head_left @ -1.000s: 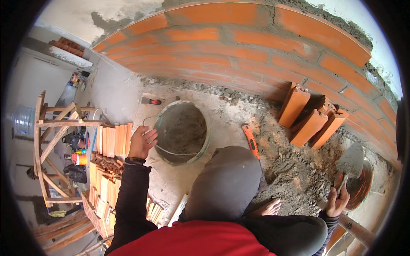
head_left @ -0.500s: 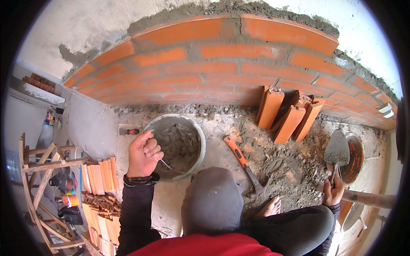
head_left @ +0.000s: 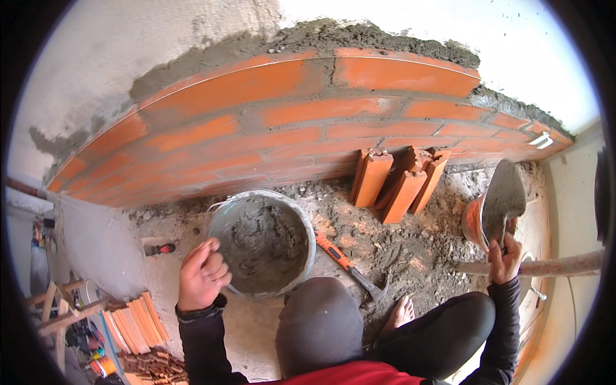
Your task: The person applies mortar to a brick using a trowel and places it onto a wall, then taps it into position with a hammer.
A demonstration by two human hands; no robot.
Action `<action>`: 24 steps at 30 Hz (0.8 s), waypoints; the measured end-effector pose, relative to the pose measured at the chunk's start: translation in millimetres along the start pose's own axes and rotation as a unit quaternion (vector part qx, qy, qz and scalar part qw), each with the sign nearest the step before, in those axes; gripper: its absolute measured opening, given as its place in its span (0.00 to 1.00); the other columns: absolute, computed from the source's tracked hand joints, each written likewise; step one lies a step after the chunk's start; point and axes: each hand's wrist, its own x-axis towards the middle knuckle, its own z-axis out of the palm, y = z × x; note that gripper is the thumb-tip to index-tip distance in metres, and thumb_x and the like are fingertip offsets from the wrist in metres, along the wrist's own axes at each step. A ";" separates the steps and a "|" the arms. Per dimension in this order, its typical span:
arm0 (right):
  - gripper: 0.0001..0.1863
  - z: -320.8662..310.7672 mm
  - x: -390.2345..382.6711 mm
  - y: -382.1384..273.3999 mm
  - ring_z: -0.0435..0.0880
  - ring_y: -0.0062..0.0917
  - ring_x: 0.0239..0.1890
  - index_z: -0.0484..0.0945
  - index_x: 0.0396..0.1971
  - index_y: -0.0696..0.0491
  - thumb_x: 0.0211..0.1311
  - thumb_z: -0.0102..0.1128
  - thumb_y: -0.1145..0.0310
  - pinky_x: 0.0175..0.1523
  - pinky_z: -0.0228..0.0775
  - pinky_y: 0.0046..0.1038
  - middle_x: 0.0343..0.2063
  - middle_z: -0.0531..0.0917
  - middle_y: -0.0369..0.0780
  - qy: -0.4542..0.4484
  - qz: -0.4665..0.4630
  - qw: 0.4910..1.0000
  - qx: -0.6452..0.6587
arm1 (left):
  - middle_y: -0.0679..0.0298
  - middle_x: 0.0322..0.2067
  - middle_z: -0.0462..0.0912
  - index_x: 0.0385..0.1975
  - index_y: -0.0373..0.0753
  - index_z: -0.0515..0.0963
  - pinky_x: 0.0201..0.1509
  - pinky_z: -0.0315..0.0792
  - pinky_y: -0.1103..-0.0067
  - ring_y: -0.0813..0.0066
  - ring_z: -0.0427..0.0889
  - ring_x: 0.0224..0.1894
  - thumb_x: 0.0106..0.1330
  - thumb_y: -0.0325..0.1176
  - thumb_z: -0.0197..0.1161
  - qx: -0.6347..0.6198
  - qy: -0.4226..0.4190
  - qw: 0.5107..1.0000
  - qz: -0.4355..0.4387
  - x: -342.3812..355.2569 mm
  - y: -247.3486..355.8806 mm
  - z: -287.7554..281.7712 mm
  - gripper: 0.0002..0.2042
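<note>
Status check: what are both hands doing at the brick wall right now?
Left hand closed, empty, beside mortar bucket. Right hand grips trowel. Hammer on ground between.

The right hand (head_left: 504, 256) has raised the trowel (head_left: 504, 199) higher.

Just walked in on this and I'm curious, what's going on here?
A person is seated on the floor in front of an orange brick wall topped with wet mortar. Their right hand holds a trowel raised near an orange bucket. The left hand is at the rim of a grey bucket of mortar. A hammer lies on the floor, and loose bricks lean against the wall.
</note>
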 end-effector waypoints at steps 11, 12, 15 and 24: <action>0.16 -33.9 -3.1 -142.0 0.67 0.21 0.12 0.66 0.29 0.55 0.71 0.50 0.58 0.15 0.63 0.21 0.15 0.69 0.37 0.110 0.165 0.822 0.534 | 0.61 0.45 0.72 0.55 0.34 0.69 0.49 0.70 0.77 0.77 0.74 0.42 0.70 0.34 0.60 0.476 0.366 0.711 0.365 17.3 -24.2 -28.5 0.18; 0.17 -29.9 -9.0 -140.7 0.67 0.21 0.12 0.66 0.29 0.55 0.71 0.50 0.57 0.15 0.63 0.21 0.15 0.69 0.38 0.119 0.162 0.823 0.532 | 0.58 0.50 0.71 0.56 0.32 0.68 0.53 0.71 0.77 0.76 0.75 0.46 0.69 0.32 0.61 0.516 0.342 0.655 0.432 32.9 -19.9 4.9 0.19; 0.17 -19.1 -20.3 -127.6 0.68 0.22 0.11 0.66 0.29 0.56 0.71 0.50 0.56 0.15 0.64 0.23 0.14 0.68 0.38 0.111 0.155 0.829 0.526 | 0.59 0.49 0.75 0.56 0.33 0.69 0.52 0.73 0.73 0.72 0.77 0.46 0.65 0.32 0.65 0.505 0.063 0.776 0.371 85.5 -41.8 130.9 0.22; 0.20 -45.1 -13.6 -102.8 0.71 0.23 0.13 0.69 0.25 0.58 0.69 0.53 0.56 0.20 0.67 0.24 0.13 0.73 0.41 0.023 0.133 0.768 0.627 | 0.45 0.52 0.74 0.58 0.27 0.60 0.52 0.77 0.70 0.61 0.80 0.51 0.60 0.40 0.71 0.660 -0.045 0.675 0.326 243.4 -212.3 233.4 0.34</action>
